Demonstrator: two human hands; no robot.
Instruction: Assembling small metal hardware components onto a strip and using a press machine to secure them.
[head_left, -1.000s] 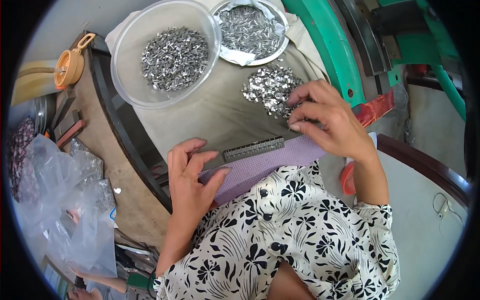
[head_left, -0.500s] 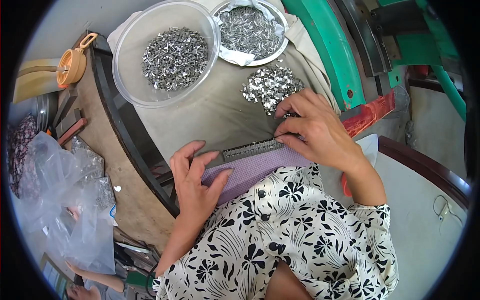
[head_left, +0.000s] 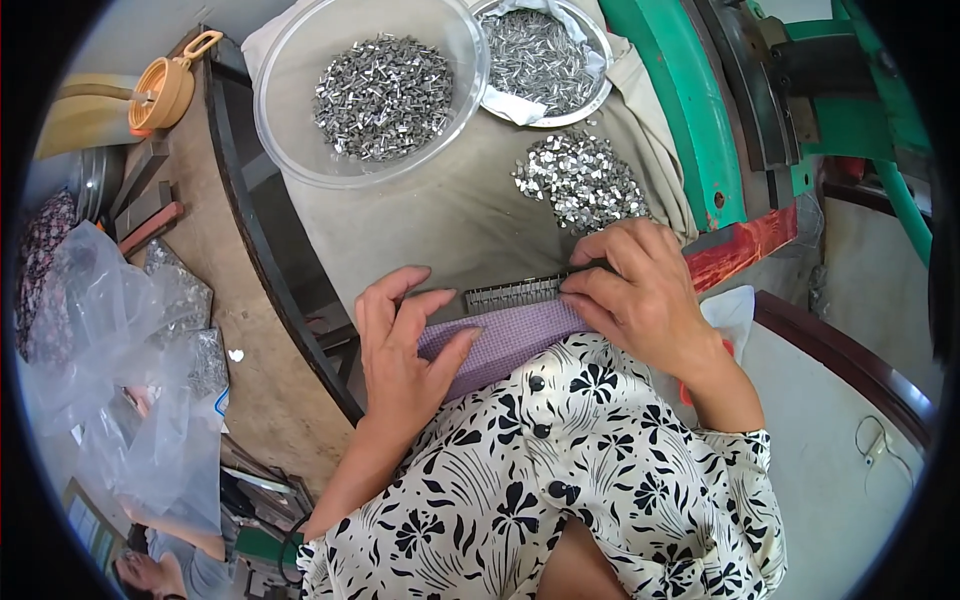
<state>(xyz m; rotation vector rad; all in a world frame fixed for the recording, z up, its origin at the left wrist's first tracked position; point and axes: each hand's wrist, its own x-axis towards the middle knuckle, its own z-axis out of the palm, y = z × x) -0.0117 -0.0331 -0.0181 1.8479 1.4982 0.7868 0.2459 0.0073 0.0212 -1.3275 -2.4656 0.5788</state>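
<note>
A dark, narrow strip-shaped fixture (head_left: 513, 292) with a row of small metal pieces along it lies in front of me, at the far edge of a purple checked cloth (head_left: 505, 342). My right hand (head_left: 640, 292) is at the fixture's right end, thumb and forefinger pinched together; whatever they hold is too small to make out. By the left end hovers my left hand (head_left: 402, 350), fingers curved and apart, with nothing between them. Beyond my right hand is a loose pile of small shiny metal chips (head_left: 585, 180).
A clear plastic bowl (head_left: 268, 120) holds many short metal pieces. Beside it, a lined metal bowl (head_left: 604, 55) contains thin metal pins. Green machinery (head_left: 690, 120) stands at right. On the left are a wooden bench (head_left: 255, 365), plastic bags (head_left: 130, 390) and another person (head_left: 185, 560).
The view has shifted, moving the bowls up and right in it. My right hand has drawn back from the chip pile's edge, its fingers now together at the fixture. My left hand stays open.
</note>
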